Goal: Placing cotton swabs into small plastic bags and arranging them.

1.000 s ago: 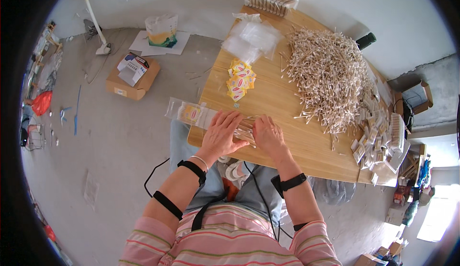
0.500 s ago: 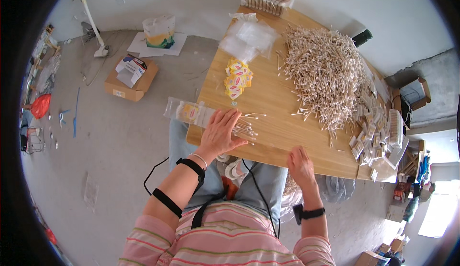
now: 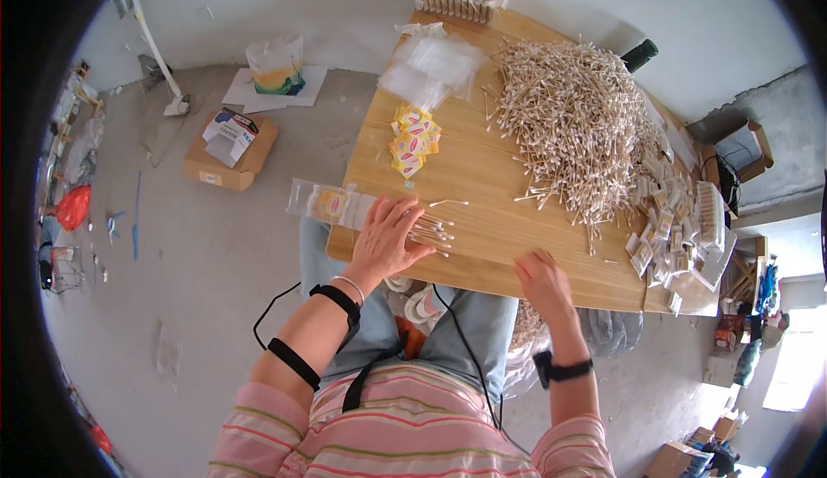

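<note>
Left hand [image 3: 386, 241] lies flat, fingers spread, pressing a small bundle of cotton swabs [image 3: 431, 230] at the near edge of the table [image 3: 482, 176], beside a clear sleeve [image 3: 332, 204]. Right hand [image 3: 541, 278] rests loosely open at the table edge, holding nothing. Best to keep the swab ends lined up under even pressure. Big loose swab pile [image 3: 573, 112] sits further back; clear bags [image 3: 431, 65] look empty.

The left hand [image 3: 385, 241] lies flat on a bundle of cotton swabs [image 3: 431, 230], tips poking past its fingers [image 3: 405, 220]. The right hand [image 3: 541, 278] rests open on the wooden table [image 3: 482, 176].
</note>
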